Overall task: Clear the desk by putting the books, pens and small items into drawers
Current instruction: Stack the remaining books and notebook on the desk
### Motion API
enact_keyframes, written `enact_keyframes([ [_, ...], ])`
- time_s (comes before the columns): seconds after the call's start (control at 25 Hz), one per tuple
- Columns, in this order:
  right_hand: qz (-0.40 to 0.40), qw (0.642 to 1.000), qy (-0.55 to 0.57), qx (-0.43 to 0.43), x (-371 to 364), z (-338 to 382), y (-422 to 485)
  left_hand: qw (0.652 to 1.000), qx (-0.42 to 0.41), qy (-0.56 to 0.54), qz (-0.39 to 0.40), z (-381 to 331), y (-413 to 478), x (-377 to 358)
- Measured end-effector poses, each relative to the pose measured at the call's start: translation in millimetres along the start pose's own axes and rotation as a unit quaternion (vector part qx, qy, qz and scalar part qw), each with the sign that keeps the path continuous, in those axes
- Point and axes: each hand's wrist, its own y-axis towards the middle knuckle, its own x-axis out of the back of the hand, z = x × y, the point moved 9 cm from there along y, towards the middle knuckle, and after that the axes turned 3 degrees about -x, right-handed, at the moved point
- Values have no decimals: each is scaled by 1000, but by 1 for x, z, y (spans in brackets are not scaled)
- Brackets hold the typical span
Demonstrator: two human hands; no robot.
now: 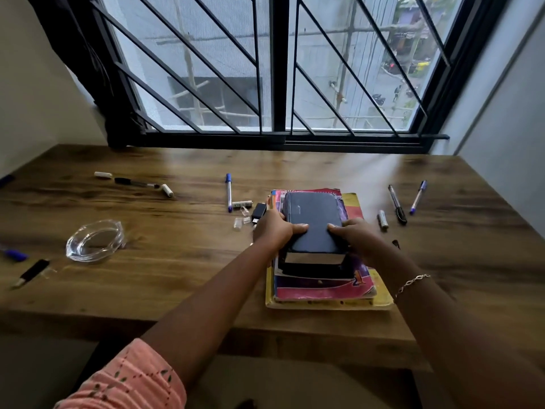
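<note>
1. head view: a wooden desk (177, 261) with dark brown grain runs across the room, pushed against a window (280, 69) with slanted black bars. pale walls close it in on both sides, and a dark curtain (88, 54) hangs at the window's left edge.
2. a stack of books lies right of the desk's centre, near the front edge: a yellow book (380, 299) at the bottom, a pink notebook (324, 287) on it, and a dark blue book (312, 219) on top.
3. the left hand (272, 228) grips the dark blue book's left side, thumb across the cover and fingers curled round the edge. the right hand (356, 234) holds the right side the same way, with a bracelet (413, 283) on that wrist.
4. just left of the stack lie a small black plug (259, 212), a battery (241, 204) and a blue pen (229, 191). to the right lie a second battery (382, 219), a black pen (396, 203) and another blue pen (418, 197).
5. a glass dish (94, 240) sits well to the left, with more pens scattered beyond it.
</note>
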Motion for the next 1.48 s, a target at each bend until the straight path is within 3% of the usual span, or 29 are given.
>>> enact_keyframes([
  [0.12,-19,998,-64,12,3,1,1,992,-16,124,-25,-6,-4,3],
  [0.36,-62,989,-117,59,6,3,-1,985,-45,160,-55,-10,-12,3],
  [0.56,-197,937,-244,153,7,13,-21,970,-107,180,-122,-16,-31,1],
  [0.96,-246,901,-274,230,-4,-2,-65,963,-180,109,-166,-8,-91,-26],
  [1.24,-239,897,-278,247,-23,-47,-129,963,-195,90,-161,24,-165,-44],
  [1.32,-256,897,-240,268,-24,-58,-151,957,-212,64,-186,32,-180,-40],
  [1.4,-270,920,-120,258,-23,-81,-168,962,-182,2,-204,52,-189,-41],
  [1.48,-251,949,140,127,-21,-133,-165,981,-34,-90,-166,101,-185,-57],
])
